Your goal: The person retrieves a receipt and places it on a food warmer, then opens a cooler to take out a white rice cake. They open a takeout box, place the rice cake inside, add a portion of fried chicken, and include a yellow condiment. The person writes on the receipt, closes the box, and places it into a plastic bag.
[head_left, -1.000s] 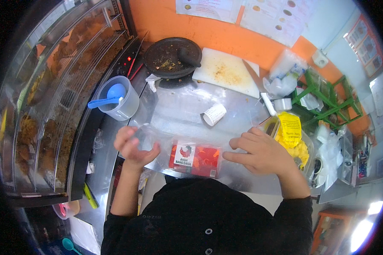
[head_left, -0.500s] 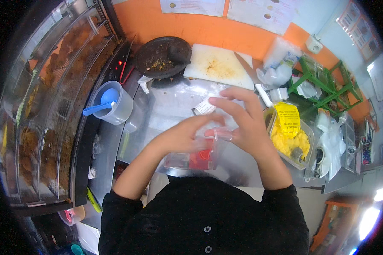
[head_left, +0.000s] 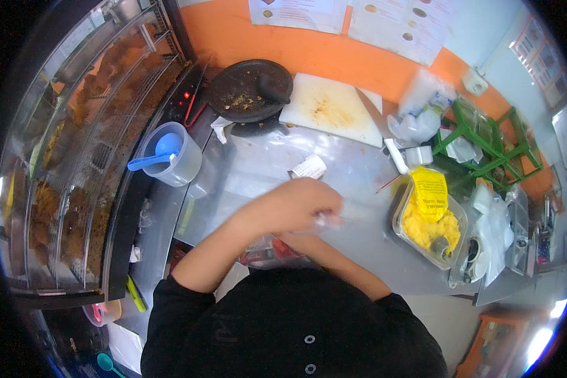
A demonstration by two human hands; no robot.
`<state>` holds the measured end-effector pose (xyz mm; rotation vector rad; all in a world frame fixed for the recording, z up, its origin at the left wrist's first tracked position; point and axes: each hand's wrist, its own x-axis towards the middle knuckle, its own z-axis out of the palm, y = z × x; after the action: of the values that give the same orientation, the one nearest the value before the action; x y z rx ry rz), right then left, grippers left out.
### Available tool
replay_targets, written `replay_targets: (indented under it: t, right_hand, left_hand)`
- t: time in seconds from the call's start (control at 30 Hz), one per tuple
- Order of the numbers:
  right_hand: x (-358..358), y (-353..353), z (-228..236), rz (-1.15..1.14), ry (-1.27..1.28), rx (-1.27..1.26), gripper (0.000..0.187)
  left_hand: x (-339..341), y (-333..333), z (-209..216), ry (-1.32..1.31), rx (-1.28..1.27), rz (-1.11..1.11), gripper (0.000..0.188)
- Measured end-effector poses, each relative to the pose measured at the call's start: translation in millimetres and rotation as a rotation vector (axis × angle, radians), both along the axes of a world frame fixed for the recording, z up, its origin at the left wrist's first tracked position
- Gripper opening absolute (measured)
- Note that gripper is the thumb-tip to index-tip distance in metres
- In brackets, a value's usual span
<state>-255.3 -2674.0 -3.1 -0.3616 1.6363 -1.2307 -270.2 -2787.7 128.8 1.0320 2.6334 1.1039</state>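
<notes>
My left hand (head_left: 305,205) is above the near edge of the metal table, fingers curled in and slightly blurred. A bit of clear plastic (head_left: 323,219) shows at its fingertips. From the right, my right forearm (head_left: 343,264) crosses beneath my left wrist. My right hand is mostly hidden there, so its fingers cannot be made out. Below both hands lies a clear plastic packet with red on it (head_left: 268,250), partly covered by my arms. A crumpled white printed paper (head_left: 309,167) lies just beyond my left hand.
Left are a glass display case with fried food (head_left: 88,157) and a clear tub with a blue scoop (head_left: 184,165). A dark stone mortar (head_left: 233,114), white cutting board (head_left: 305,94) and knife (head_left: 375,113) sit behind. Right are a tub of yellow food (head_left: 416,233) and green racks (head_left: 469,129).
My right hand has moved down and left, under my left hand. My left hand has shifted right and its fingers have curled in. The view has shifted slightly.
</notes>
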Motion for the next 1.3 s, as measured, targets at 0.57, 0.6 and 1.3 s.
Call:
replay_targets:
  t: [0.57,0.6,1.3]
  right_hand:
    - [-79.9,9.2,71.7,0.236,0.676,-0.451,0.048]
    - [-89.2,13.0,63.2,0.118,0.466,-0.484,0.051]
    - [-11.0,-12.7,29.0,-0.181,1.174,-0.913,0.117]
  left_hand:
    - [106.5,-31.9,-144.7,-0.271,0.875,0.896,0.038]
    - [104.6,-36.9,-140.6,-0.222,1.023,0.867,0.038]
    - [71.1,-78.2,-94.5,-0.183,1.191,1.37,0.02]
